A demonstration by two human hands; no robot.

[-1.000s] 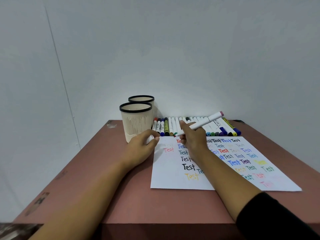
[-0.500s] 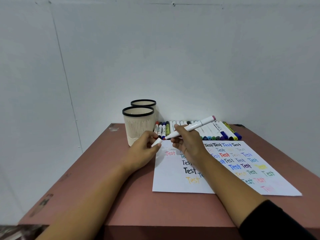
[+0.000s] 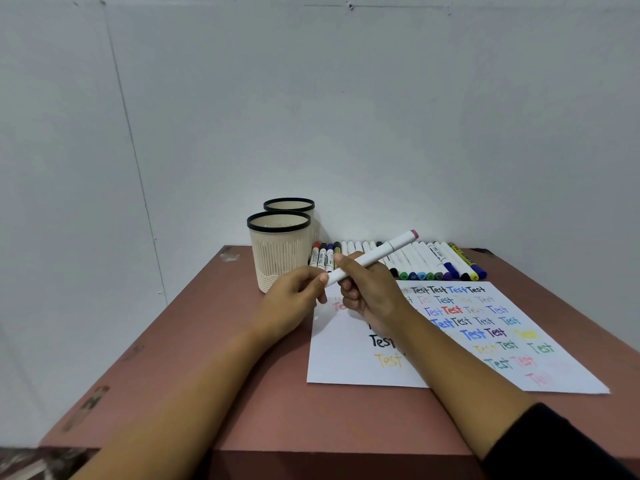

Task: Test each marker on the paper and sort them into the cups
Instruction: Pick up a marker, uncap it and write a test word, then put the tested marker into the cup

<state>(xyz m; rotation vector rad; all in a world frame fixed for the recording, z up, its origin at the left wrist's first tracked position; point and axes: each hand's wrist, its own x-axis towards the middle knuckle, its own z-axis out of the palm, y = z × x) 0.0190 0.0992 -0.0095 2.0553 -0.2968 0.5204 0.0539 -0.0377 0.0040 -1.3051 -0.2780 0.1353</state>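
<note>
Here marker [image 3: 388, 249] slants through right hand [image 3: 374, 296], lower end in left hand [image 3: 294, 303].

You work at a plain indoor writing station: a reddish-brown desk [image 3: 194, 375] against pale walls [image 3: 381, 116]. Black-rimmed cups [image 3: 279, 252] near its far left corner, markers [image 3: 433, 258] lined along its far edge and a paper [image 3: 346, 370] filled with coloured "Test" words show it.
</note>
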